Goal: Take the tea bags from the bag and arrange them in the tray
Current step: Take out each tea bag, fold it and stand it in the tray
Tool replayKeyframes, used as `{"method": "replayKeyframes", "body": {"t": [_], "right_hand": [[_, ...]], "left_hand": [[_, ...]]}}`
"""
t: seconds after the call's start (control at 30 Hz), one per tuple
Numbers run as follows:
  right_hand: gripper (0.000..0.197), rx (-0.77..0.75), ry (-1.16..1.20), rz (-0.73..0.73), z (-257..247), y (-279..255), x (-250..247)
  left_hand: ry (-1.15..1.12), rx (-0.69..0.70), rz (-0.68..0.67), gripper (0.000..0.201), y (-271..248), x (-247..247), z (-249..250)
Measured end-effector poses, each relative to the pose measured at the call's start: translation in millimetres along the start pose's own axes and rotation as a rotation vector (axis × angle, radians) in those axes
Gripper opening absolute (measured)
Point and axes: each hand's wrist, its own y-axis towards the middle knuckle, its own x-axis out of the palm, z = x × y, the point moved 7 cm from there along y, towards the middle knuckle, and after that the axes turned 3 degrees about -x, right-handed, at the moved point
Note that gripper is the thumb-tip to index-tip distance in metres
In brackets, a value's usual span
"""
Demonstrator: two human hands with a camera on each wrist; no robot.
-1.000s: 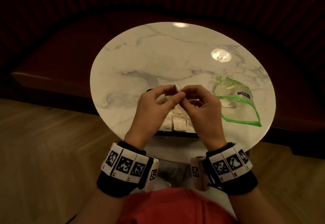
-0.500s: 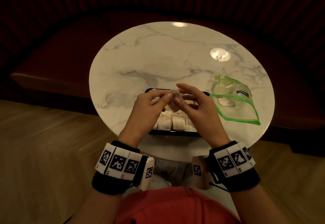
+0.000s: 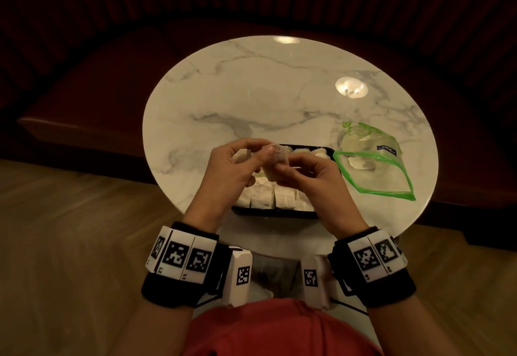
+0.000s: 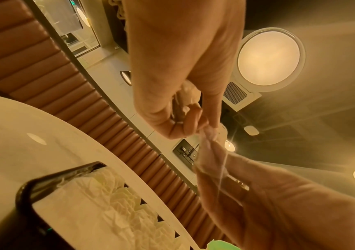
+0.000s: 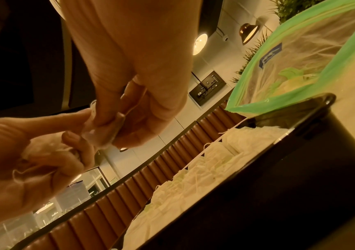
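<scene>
Both hands hover over the black tray (image 3: 274,212) at the table's near edge, sharing one tea bag (image 3: 277,161). My left hand (image 3: 263,155) pinches its upper end and keeps a second tea bag (image 3: 240,156) tucked in the curled fingers. My right hand (image 3: 284,172) pinches the lower end. In the left wrist view the left hand (image 4: 185,123) holds the translucent tea bag (image 4: 211,152) above the tray (image 4: 28,186). The right wrist view shows the right hand (image 5: 108,128) pinching the tea bag (image 5: 99,135). Rows of tea bags (image 3: 267,197) fill the tray.
A clear zip bag (image 3: 375,172) with a green rim lies open on the round marble table (image 3: 251,98), right of the tray, with a few tea bags inside. A dark red bench curves behind the table. Wooden floor lies on both sides.
The hands have come down and a little toward me over the tray. The far rim of the tray now shows beyond the fingers.
</scene>
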Motion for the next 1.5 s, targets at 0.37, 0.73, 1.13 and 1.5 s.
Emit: {"method": "replayKeyframes", "body": {"t": [0.37,0.73,1.13,1.5], "right_hand": [[0.014,-0.066,0.022,0.044,-10.5,1.0,-1.6],[0.021,-0.03,-0.026,0.086,-7.8,2.0,-7.4],[0.019,0.007,-0.038,0.057,-12.3,2.3,-9.4],[0.017,0.062,-0.053,0.047,-16.9,0.3,-11.0]], "left_hand": [[0.031,-0.024,-0.033,0.02,-2.3,0.8,0.0],[-0.002,0.06,0.009,0.008,-1.6,-0.9,7.2],[0.022,0.065,-0.017,0.011,-1.6,1.8,9.6],[0.063,0.075,0.154,0.009,5.8,-14.5,1.1]]}}
